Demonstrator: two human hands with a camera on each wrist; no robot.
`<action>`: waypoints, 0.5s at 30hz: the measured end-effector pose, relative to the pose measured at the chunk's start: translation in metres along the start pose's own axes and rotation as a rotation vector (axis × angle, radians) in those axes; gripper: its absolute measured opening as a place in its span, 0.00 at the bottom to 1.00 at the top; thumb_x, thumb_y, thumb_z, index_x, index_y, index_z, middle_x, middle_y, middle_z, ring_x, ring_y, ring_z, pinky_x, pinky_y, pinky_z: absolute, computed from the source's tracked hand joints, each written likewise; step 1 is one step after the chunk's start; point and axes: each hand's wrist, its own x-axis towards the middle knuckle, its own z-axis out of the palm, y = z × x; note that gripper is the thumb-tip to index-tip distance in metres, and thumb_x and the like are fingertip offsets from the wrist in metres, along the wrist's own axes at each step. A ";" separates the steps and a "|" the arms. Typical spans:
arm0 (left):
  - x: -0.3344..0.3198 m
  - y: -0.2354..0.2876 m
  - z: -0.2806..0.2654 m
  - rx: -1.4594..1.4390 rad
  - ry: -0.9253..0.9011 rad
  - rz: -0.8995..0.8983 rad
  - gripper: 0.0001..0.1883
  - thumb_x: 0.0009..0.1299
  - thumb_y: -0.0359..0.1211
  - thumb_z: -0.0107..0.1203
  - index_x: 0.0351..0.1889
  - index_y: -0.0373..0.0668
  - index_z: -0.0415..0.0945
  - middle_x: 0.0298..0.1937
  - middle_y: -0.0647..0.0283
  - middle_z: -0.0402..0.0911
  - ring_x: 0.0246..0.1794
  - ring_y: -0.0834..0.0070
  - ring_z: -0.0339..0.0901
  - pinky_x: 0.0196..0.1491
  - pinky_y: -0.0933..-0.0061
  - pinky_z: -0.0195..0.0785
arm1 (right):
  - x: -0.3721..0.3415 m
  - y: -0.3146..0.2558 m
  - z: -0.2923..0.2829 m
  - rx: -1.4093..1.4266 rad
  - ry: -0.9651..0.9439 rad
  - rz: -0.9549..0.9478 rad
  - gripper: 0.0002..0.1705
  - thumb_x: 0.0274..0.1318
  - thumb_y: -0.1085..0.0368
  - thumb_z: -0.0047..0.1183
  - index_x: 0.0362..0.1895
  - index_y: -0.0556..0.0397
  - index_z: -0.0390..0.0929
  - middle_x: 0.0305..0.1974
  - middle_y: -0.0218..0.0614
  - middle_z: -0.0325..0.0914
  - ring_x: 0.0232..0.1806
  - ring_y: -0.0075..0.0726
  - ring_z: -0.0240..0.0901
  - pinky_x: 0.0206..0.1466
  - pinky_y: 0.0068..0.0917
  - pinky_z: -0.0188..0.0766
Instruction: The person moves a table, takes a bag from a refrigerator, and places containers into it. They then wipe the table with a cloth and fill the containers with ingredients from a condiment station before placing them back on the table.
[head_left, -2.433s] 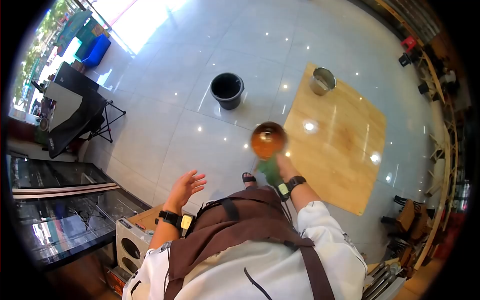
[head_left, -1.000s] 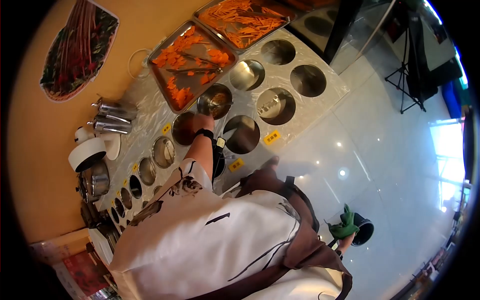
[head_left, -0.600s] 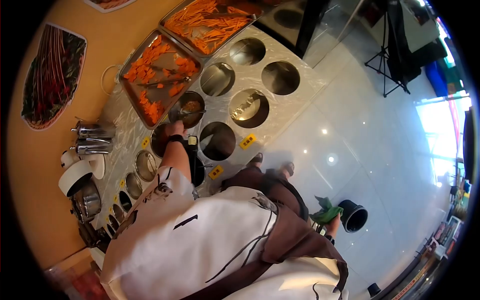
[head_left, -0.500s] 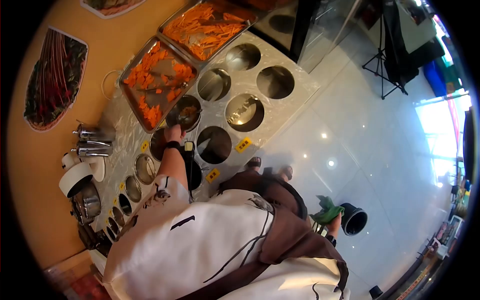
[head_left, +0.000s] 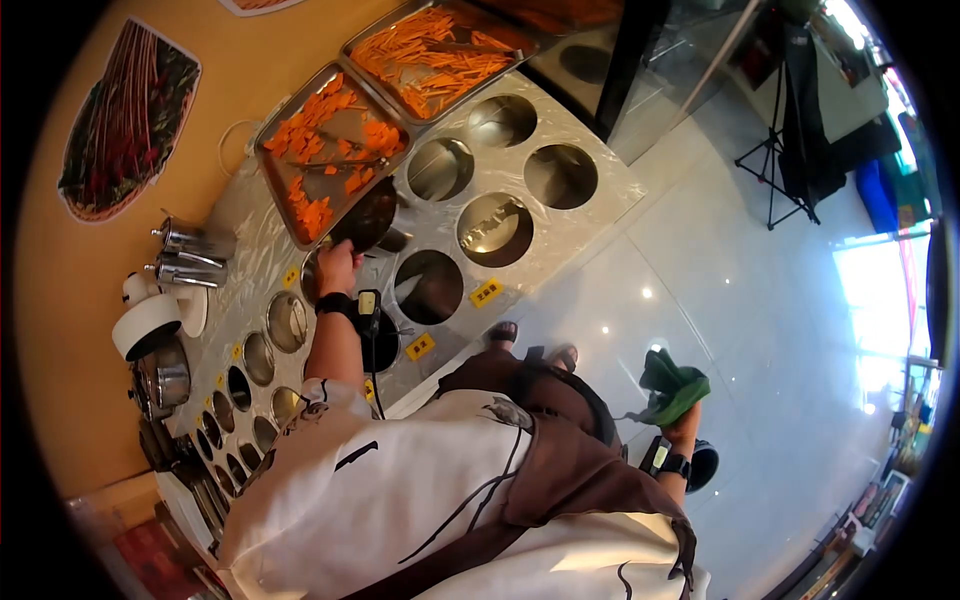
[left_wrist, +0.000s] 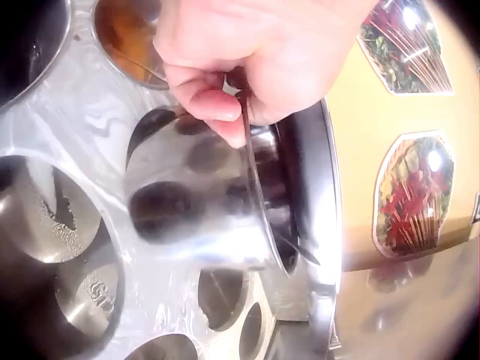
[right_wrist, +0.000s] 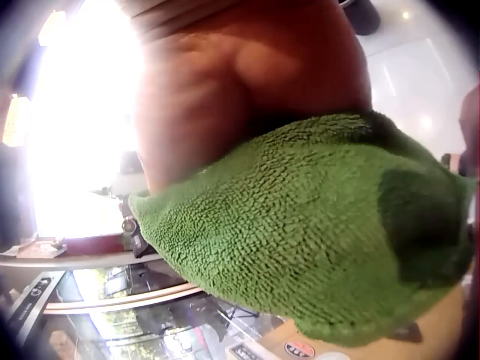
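Observation:
My left hand (head_left: 337, 268) pinches the rim of a metal pot (head_left: 365, 218) between thumb and fingers; in the left wrist view the hand (left_wrist: 259, 56) covers part of the rim and the shiny pot (left_wrist: 202, 202) lies tilted, its wall above the counter holes. In the head view the pot is beside the tray of orange pieces (head_left: 335, 190). Off to the right, my right hand (head_left: 684, 428) holds a bunched green cloth (head_left: 672, 388). The right wrist view shows the cloth (right_wrist: 300, 232) draped against the hand (right_wrist: 247, 82), with the fingertips hidden.
The plastic-covered counter (head_left: 545, 235) has several round holes with metal containers and yellow labels. A second tray (head_left: 430, 60) holds orange strips. Metal canisters (head_left: 190, 268) stand by the wall. A black bucket (head_left: 704, 466) is on the floor below my right hand.
Since the first frame, the view has turned from the floor to the counter. Over the last half second, the pot has risen and tilted in my left hand; the green cloth has moved up.

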 end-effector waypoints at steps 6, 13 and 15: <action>-0.036 -0.004 0.028 0.138 -0.253 0.114 0.06 0.56 0.27 0.51 0.30 0.39 0.67 0.20 0.62 0.69 0.13 0.75 0.65 0.13 0.76 0.57 | 0.023 -0.011 0.036 -0.086 -0.113 -0.116 0.21 0.57 0.51 0.42 0.48 0.50 0.69 0.39 0.37 0.73 0.35 0.33 0.70 0.40 0.36 0.71; -0.101 0.005 0.102 0.514 -0.547 0.596 0.07 0.57 0.27 0.50 0.32 0.39 0.65 0.21 0.65 0.67 0.22 0.74 0.68 0.24 0.71 0.62 | 0.039 -0.030 0.093 -0.239 -0.355 -0.081 0.24 0.58 0.51 0.41 0.52 0.53 0.65 0.45 0.42 0.72 0.42 0.42 0.71 0.41 0.38 0.72; -0.124 0.003 0.128 0.451 -0.796 0.547 0.08 0.56 0.27 0.50 0.32 0.38 0.65 0.22 0.61 0.69 0.25 0.70 0.71 0.30 0.69 0.63 | 0.049 -0.034 0.116 -0.357 -0.382 -0.120 0.25 0.58 0.51 0.41 0.53 0.56 0.65 0.43 0.43 0.72 0.39 0.42 0.73 0.39 0.38 0.73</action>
